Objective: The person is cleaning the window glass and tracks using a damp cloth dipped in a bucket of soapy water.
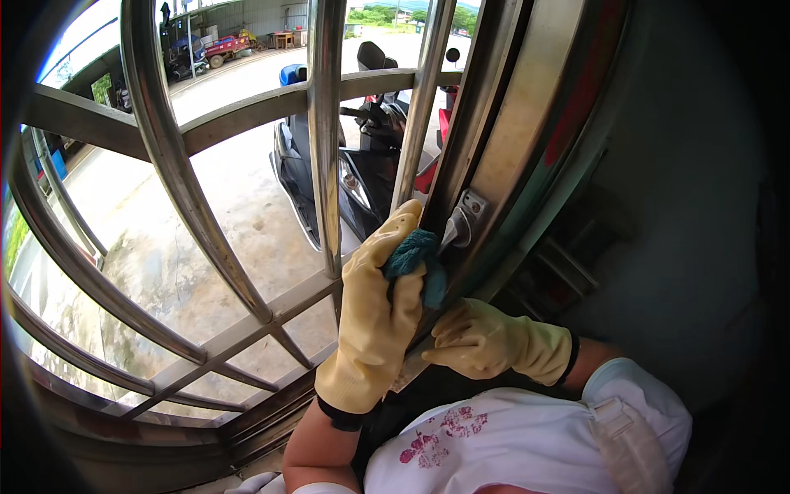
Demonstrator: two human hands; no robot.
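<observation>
My left hand (373,315), in a cream rubber glove with a dark band at the wrist, grips a bunched teal cloth (415,254). It is raised beside the metal window frame (524,105), in front of the upright bars. A metal latch handle (461,222) is fixed to the frame just right of the cloth. My right hand (478,339), gloved the same way, is lower and to the right, by the bottom of the frame. Its fingers are curled, and whether they hold the frame edge is hidden.
Metal window bars (324,136) and flat crossbars (247,117) span the left side. Outside, a black motor scooter (364,185) stands on a concrete yard (228,204). Farther off, a red cargo tricycle (226,48) is under a shed. A dark wall (685,216) is on the right.
</observation>
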